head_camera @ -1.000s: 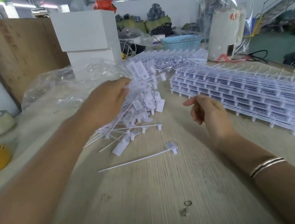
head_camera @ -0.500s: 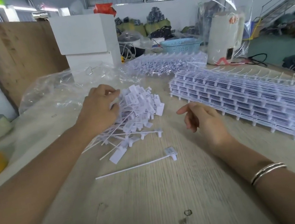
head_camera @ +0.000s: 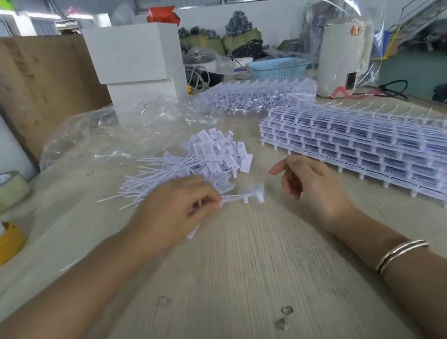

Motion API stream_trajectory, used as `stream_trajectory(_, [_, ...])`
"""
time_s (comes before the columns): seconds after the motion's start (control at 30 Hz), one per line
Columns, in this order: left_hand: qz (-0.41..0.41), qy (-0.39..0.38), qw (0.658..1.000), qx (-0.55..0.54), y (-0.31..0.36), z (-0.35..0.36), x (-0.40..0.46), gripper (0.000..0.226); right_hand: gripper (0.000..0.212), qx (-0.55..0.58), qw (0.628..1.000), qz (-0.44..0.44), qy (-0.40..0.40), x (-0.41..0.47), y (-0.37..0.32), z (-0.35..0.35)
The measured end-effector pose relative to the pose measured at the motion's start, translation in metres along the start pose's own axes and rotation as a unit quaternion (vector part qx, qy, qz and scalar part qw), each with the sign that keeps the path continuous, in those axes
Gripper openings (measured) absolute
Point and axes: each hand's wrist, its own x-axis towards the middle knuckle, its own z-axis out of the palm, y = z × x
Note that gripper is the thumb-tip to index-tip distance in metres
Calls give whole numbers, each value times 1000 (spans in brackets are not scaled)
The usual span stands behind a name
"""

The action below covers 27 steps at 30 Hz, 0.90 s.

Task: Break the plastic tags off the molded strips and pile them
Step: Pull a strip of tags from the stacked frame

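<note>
Your left hand (head_camera: 173,211) pinches a loose tag (head_camera: 246,194) by its thin tail, its head sticking out past your fingertips toward your right hand (head_camera: 308,181), whose fingers hang relaxed, holding nothing. Just beyond the pinched tag lies the pile (head_camera: 202,158); right of it, the stacked strips (head_camera: 367,144).

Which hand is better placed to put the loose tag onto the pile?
Probably the left hand: it already pinches the loose tag and sits just in front of the pile. The right hand is open, holding nothing.
</note>
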Motion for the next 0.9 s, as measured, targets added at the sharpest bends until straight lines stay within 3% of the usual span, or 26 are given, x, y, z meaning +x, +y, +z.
stream_trajectory(0.1, [-26, 109, 994, 19, -25, -13, 24, 13, 40, -6, 1000, -1, -2, 1, 2, 1])
stream_trajectory(0.2, [-76, 145, 984, 67, -53, -9, 39, 15, 40, -9, 1000, 1, -8, 3, 3, 1])
stream_trajectory(0.33, [-118, 81, 988, 65, -71, 25, 34, 18, 40, -8, 1000, 7, -9, 4, 4, 2])
stream_trajectory(0.43, [-150, 88, 984, 46, -70, 36, 35, 20, 40, -8, 1000, 4, -11, 4, 4, 1])
stream_trajectory(0.63, [-58, 83, 992, 79, -54, 12, 28, 30, 41, -8, 1000, 4, -16, 5, 5, 0])
stream_trajectory(0.77, [14, -23, 998, 62, -53, -5, 6, 41, 41, -1, 1000, 6, -17, 5, 6, 1])
stream_trajectory(0.9, [-38, -103, 990, 87, -59, 1, -10, 67, 41, -23, 999, -10, -24, 5, 7, 1])
